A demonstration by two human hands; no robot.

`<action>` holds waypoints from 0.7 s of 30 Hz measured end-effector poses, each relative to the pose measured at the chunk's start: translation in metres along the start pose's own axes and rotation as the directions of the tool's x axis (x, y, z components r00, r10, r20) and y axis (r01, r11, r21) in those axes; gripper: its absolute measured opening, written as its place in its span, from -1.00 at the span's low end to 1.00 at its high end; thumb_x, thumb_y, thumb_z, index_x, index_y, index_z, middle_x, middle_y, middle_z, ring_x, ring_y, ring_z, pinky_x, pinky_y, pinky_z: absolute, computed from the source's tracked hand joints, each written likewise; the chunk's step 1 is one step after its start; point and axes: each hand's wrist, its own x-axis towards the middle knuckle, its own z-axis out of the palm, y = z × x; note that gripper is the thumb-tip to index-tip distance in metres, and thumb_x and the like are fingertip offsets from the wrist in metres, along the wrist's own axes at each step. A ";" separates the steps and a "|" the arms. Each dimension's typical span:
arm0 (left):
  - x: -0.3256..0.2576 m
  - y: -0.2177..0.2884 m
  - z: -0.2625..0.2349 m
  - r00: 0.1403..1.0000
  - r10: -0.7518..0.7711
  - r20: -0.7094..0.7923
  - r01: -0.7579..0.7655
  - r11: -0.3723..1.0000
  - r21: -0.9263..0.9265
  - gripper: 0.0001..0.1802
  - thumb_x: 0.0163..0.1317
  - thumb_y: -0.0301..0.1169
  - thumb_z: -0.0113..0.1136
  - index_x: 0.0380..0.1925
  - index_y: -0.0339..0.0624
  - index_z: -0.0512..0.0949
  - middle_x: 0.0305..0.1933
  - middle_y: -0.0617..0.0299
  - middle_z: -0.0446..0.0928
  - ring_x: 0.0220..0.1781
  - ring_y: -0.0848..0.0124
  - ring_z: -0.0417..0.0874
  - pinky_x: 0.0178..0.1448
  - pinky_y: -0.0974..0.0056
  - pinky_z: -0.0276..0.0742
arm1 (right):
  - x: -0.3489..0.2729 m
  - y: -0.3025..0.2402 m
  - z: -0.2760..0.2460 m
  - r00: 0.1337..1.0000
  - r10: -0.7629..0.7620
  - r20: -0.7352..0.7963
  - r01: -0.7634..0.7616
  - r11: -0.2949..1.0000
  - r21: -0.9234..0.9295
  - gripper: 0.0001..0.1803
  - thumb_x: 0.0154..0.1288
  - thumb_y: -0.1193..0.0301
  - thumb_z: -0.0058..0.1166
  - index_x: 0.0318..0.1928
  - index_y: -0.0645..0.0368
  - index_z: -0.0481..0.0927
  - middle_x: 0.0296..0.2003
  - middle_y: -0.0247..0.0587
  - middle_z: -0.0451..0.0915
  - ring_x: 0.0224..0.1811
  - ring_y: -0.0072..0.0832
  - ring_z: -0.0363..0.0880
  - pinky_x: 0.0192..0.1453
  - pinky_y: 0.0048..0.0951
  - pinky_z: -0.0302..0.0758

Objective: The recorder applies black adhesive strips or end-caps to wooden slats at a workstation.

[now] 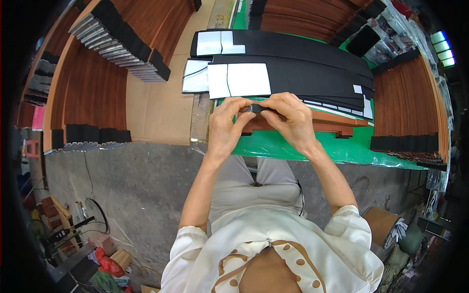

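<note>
My left hand [225,122] and my right hand [289,118] meet over the front of a green table [293,149]. Both pinch one small black strip piece [255,108] between thumbs and fingertips. Under my hands lies a reddish-brown wooden slat [337,126], flat on the table. Just beyond them sit long black foam strips [312,73] with white backing paper [239,79] partly peeled at their left ends.
Stacks of brown wooden slats with black end caps stand at the left [97,93], far middle [303,19] and right [410,107]. A tan board [156,112] lies left of the table. Bagged parts [395,34] lie at the far right. Grey concrete floor [137,185] below.
</note>
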 end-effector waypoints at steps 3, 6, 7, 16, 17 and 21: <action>-0.001 0.001 0.003 1.000 0.014 -0.024 -0.015 0.999 -0.028 -0.76 0.08 -0.52 0.23 -0.19 -0.21 0.59 -0.22 0.22 0.53 -0.24 0.43 0.54 -0.13 0.35 0.47 | -0.002 0.001 0.003 0.999 0.006 -0.038 -0.007 1.000 -0.028 -0.77 -0.03 0.50 0.25 -0.27 0.09 0.66 -0.35 -0.36 0.58 -0.36 -0.44 0.51 -0.32 -0.44 0.48; 0.002 -0.009 0.004 0.988 0.152 -0.027 -0.149 0.985 0.088 -0.77 0.11 -0.53 0.21 -0.19 -0.18 0.59 -0.21 0.22 0.53 -0.25 0.40 0.53 -0.14 0.33 0.45 | 0.001 0.009 0.002 0.999 -0.041 -0.036 0.041 0.999 0.010 -0.77 0.00 0.50 0.24 -0.24 0.11 0.66 -0.32 -0.33 0.59 -0.33 -0.42 0.53 -0.29 -0.44 0.49; 0.002 -0.009 0.003 0.988 0.152 -0.024 -0.150 0.985 0.087 -0.77 0.11 -0.53 0.21 -0.19 -0.18 0.59 -0.21 0.22 0.53 -0.25 0.40 0.53 -0.14 0.33 0.45 | -0.001 0.011 0.000 0.999 -0.039 -0.037 0.040 0.999 0.009 -0.77 0.00 0.50 0.24 -0.24 0.11 0.66 -0.32 -0.33 0.59 -0.33 -0.42 0.53 -0.29 -0.44 0.49; 0.004 -0.001 0.009 0.888 0.460 0.008 -0.416 0.794 0.443 -0.69 -0.06 -0.60 0.22 -0.25 -0.08 0.64 -0.30 0.19 0.50 -0.23 0.25 0.49 -0.11 0.21 0.38 | -0.013 0.016 -0.003 0.956 -0.261 -0.134 0.231 0.951 -0.203 -0.72 -0.12 0.53 0.14 -0.27 0.09 0.62 -0.25 -0.33 0.58 -0.21 -0.40 0.56 -0.26 -0.44 0.55; 0.004 0.003 0.005 0.870 0.493 0.028 -0.434 0.737 0.518 -0.70 -0.06 -0.58 0.23 -0.25 -0.09 0.64 -0.29 0.17 0.50 -0.22 0.23 0.49 -0.10 0.19 0.38 | -0.014 0.015 0.001 0.952 -0.266 -0.150 0.231 0.949 -0.216 -0.72 -0.12 0.52 0.13 -0.27 0.09 0.61 -0.26 -0.33 0.57 -0.22 -0.38 0.56 -0.26 -0.44 0.55; 0.001 0.004 0.015 0.822 0.564 0.086 -0.491 0.624 0.608 -0.74 0.01 -0.53 0.26 -0.22 -0.17 0.60 -0.20 0.10 0.50 -0.14 0.18 0.49 -0.06 0.15 0.37 | -0.014 0.014 0.001 0.955 -0.242 -0.171 0.218 0.965 -0.144 -0.79 -0.03 0.49 0.10 -0.29 0.14 0.60 -0.23 -0.29 0.53 -0.14 -0.33 0.50 -0.10 -0.37 0.50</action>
